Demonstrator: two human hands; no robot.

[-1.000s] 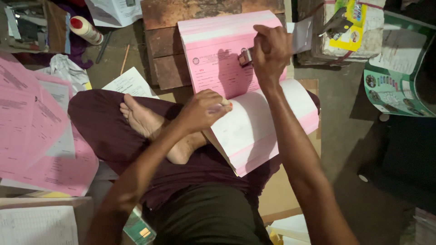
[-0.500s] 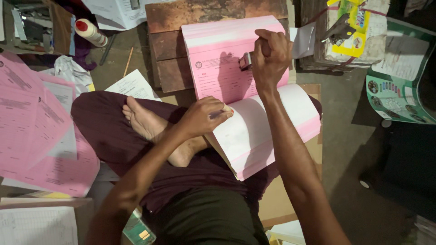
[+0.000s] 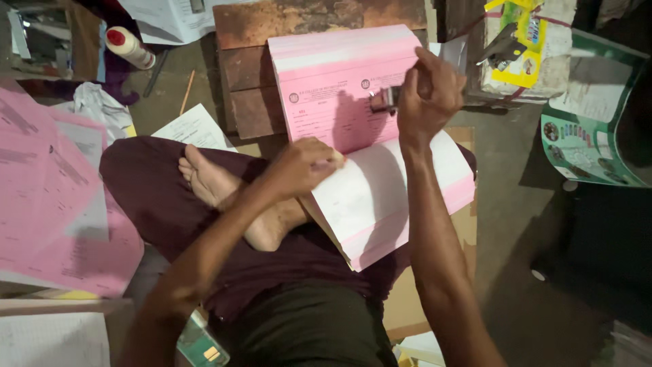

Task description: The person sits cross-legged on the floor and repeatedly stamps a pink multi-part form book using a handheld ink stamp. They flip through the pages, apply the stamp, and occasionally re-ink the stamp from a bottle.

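My right hand (image 3: 426,95): closed around a small dark metal stamping tool (image 3: 387,99); my fingers wrap its body and its working end pokes out to the left of my knuckles, pressed against the upper pink sheet.
My left hand (image 3: 304,165): fingers curled shut, pinching the near left edge of the turned-back leaves, just below and left of my right hand.
Pad of pink forms (image 3: 339,81): a thick open stack; its far half leans on the wooden block (image 3: 251,88) beyond my fingers, its near half droops toward my lap under my right forearm.
Turned-back leaves (image 3: 380,197): white on the back with pink edges, bowed in a soft curve; they sag where nothing holds them.
How the pad handles, as I judge it: heavy as a whole block, yet each leaf is thin, limp and easy to crease or tear. The edge is where I would pinch it, a few leaves at a time.
How the tool handles, as I judge it: small, hard and rigid, fit for a full fist grip; smooth metal may slide in a damp palm.
Under the work: my bare foot (image 3: 217,183) lies crossed on my lap, just left of my left hand.
Around me: loose pink sheets (image 3: 54,204) well off to the left of both hands; a white bottle with a red cap (image 3: 129,47) far up left.
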